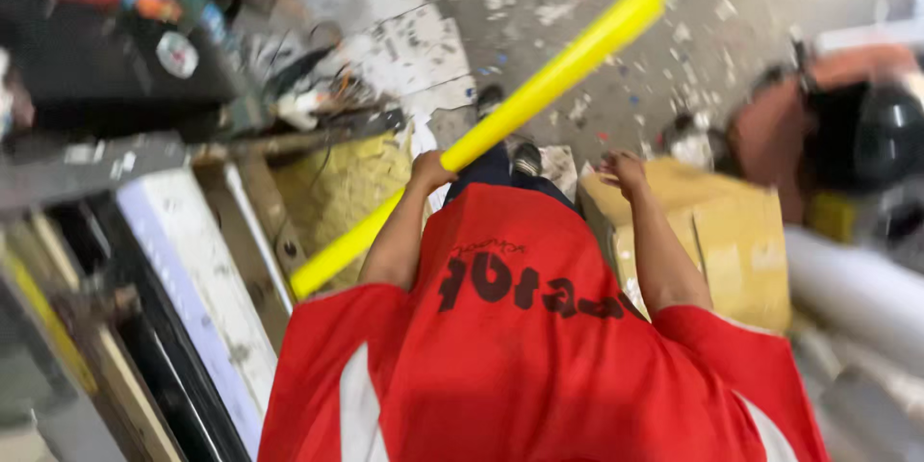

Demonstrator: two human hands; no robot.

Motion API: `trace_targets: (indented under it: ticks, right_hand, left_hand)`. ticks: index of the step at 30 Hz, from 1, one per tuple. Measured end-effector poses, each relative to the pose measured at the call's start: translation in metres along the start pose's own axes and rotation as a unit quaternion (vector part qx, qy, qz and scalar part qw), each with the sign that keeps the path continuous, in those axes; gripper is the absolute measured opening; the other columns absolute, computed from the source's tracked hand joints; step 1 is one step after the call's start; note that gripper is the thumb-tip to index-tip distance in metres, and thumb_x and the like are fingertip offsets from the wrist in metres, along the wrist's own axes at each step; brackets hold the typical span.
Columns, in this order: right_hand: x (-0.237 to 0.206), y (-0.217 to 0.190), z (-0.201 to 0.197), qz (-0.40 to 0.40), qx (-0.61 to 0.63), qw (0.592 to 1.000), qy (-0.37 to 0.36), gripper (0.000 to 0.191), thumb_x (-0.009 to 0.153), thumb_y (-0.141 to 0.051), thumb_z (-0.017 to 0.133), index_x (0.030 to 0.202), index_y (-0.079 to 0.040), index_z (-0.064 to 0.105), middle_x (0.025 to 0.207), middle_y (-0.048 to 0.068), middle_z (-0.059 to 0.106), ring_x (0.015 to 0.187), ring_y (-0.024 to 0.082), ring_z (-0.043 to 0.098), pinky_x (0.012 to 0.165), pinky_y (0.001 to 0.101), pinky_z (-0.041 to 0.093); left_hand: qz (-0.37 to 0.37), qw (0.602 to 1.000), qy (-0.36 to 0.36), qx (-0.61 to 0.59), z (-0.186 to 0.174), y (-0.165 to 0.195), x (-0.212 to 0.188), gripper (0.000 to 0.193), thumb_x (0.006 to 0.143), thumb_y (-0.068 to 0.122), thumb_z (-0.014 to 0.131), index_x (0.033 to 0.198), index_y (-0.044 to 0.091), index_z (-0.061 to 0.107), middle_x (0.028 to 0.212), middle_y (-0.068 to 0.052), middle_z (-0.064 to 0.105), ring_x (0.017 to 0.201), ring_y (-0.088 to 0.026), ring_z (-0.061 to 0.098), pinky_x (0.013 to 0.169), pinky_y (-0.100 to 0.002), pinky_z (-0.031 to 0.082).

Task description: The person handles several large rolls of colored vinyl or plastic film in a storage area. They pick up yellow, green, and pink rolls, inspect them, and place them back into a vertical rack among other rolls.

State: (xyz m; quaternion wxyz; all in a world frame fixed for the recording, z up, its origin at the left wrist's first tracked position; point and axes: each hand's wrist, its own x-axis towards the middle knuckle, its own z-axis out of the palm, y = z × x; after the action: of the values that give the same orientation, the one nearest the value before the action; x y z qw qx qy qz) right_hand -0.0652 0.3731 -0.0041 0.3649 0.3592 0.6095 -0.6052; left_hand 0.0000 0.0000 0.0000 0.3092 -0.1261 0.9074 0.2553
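Yellow tube (539, 96) was gripped by the left hand (430, 171); the right hand (624, 171) was held open, empty, above a cardboard box (731, 241), contents unseen

One head cam, looking steeply down over red shirt (520, 346) toward floor (693, 48), close, blurred.

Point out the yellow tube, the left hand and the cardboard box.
yellow tube (563, 72): head view, upper half of its length.
left hand (429, 171): head view, knuckles closed around the tube.
cardboard box (731, 231): head view, its top face.
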Motion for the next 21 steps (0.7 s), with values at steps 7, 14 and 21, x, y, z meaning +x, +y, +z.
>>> trace_targets:
  ticks: [7, 14, 21]
  right_hand:
    - [0.067, -0.069, 0.098, 0.082, -0.089, 0.991, -0.065, 0.03, 0.102, -0.029, 0.057, 0.125, -0.009, 0.061, 0.092, 0.006, 0.062, 0.092, 0.023, 0.07, 0.083, 0.0473, 0.06]
    - [0.127, -0.2, 0.203, 0.046, -0.252, 0.96, -0.114, 0.038, 0.101, -0.029, 0.054, 0.132, -0.007, 0.059, 0.108, 0.011, 0.065, 0.099, 0.025, 0.068, 0.087, 0.0461, 0.058]
    - [0.175, -0.333, 0.318, 0.0, -0.302, 0.94, -0.161, 0.045, 0.097, -0.027, 0.055, 0.136, -0.003, 0.054, 0.121, 0.016, 0.066, 0.108, 0.03, 0.068, 0.092, 0.048, 0.059]
  left_hand:
    - [-0.103, 0.991, 0.013, -0.084, -0.063, -0.028, 0.031, 0.04, 0.074, 0.043, 0.085, 0.106, 0.02, 0.082, 0.108, -0.015, 0.076, 0.103, -0.035, 0.072, 0.09, -0.047, 0.057]
    - [-0.166, 0.97, -0.068, -0.166, -0.143, -0.066, 0.095, 0.052, 0.064, 0.037, 0.087, 0.109, 0.012, 0.078, 0.109, -0.013, 0.077, 0.102, -0.029, 0.075, 0.093, -0.04, 0.06]
    - [-0.282, 0.844, -0.152, -0.431, -0.145, -0.081, 0.106, 0.047, 0.073, 0.027, 0.078, 0.111, -0.001, 0.075, 0.093, -0.019, 0.078, 0.076, -0.034, 0.079, 0.069, -0.048, 0.064]
